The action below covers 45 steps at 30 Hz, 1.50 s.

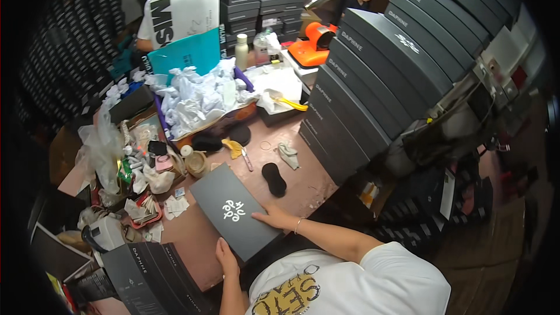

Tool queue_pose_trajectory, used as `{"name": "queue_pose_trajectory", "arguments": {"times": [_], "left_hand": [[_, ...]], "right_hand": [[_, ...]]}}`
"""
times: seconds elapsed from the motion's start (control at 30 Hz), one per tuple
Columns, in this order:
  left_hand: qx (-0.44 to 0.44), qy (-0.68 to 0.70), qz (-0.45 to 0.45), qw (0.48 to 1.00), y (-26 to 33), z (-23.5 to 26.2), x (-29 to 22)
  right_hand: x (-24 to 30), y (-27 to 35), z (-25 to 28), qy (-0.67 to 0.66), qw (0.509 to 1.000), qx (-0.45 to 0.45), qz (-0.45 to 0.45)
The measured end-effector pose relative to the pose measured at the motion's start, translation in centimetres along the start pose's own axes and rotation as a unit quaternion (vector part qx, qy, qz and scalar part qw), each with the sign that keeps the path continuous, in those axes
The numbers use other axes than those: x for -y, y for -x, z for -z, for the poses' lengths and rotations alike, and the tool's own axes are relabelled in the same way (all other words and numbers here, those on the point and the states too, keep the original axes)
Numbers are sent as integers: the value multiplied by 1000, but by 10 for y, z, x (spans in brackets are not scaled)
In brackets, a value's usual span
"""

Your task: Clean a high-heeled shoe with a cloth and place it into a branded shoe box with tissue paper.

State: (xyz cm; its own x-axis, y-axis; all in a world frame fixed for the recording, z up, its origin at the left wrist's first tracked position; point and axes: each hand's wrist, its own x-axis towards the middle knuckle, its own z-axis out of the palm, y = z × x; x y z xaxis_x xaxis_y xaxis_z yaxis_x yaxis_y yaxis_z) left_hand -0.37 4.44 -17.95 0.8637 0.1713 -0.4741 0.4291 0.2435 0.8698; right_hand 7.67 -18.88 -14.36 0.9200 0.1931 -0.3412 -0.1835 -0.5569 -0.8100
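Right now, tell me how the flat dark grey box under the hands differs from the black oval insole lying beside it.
The flat dark grey box is a broad rectangle with white markings on its lid; the black oval insole is small, rounded and plain. The left hand and right hand both touch the box; the insole lies untouched. Both rest flat on the pinkish table.
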Motion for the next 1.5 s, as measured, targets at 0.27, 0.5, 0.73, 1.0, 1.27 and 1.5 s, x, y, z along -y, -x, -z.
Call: {"name": "queue_pose_trajectory", "arguments": {"times": [0.27, 0.5, 0.73, 1.0, 1.27, 1.5], "left_hand": [[55, 71, 110, 990, -4, 7, 20], [-28, -4, -78, 997, 30, -20, 45], [18, 257, 6, 966, 75, -58, -26], [385, 348, -283, 806, 138, -240, -290], [584, -26, -251, 771, 192, -381, -338], [136, -248, -380, 881, 138, -106, -278]], "right_hand": [[-11, 18, -9, -137, 990, 23, -22], [-49, 42, -27, -106, 990, 86, 41], [20, 87, 38, -46, 983, 77, 161], [186, 226, 296, 188, 738, -324, 561], [126, 232, 518, -188, 795, -501, 287], [-20, 240, 333, -227, 791, -507, 255]]}}
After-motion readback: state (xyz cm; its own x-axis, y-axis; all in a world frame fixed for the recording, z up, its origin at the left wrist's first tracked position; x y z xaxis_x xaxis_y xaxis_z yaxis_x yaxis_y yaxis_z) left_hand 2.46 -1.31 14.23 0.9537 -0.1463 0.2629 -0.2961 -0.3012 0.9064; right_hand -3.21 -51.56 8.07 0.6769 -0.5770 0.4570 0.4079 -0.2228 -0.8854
